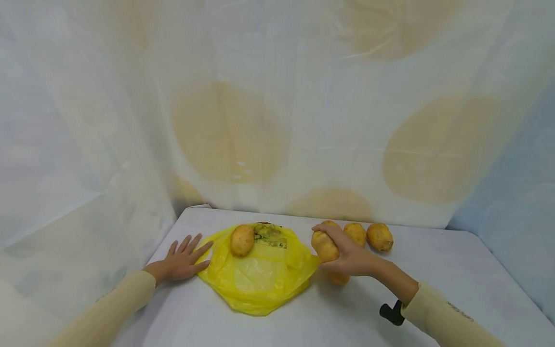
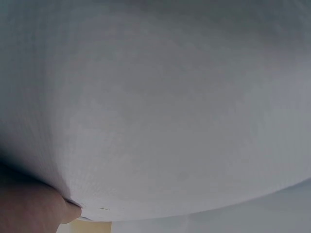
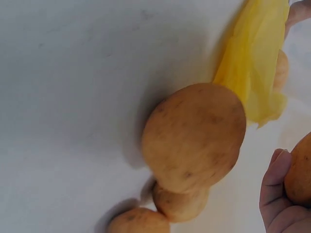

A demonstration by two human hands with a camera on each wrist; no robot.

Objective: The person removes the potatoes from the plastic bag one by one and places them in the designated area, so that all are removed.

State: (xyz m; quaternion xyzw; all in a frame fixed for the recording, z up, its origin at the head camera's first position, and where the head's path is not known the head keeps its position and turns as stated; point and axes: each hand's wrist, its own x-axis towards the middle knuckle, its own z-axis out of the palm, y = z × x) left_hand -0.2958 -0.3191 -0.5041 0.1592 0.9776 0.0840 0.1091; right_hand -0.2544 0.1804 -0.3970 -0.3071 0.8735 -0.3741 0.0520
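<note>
A yellow plastic bag (image 1: pixel 260 284) lies spread on the white table, and one potato (image 1: pixel 242 240) rests on top of it. My left hand (image 1: pixel 184 259) lies flat with spread fingers at the bag's left edge, its fingertips at the plastic. At the bag's right side, my right hand (image 1: pixel 349 253) grips a potato (image 1: pixel 324 246) between thumb and fingers. That held potato (image 3: pixel 300 170) also shows at the right border of the right wrist view. Another potato (image 1: pixel 338 278) sits below this hand, partly covered by it. The left wrist view shows mostly white tabletop.
Behind my right hand stand a partly hidden potato (image 1: pixel 331 223), a second potato (image 1: pixel 356 233) and a third potato (image 1: pixel 379 237) in a row. White sheeting (image 1: pixel 303 120) with tan spots closes off the table's back; pale sheets hang at both sides.
</note>
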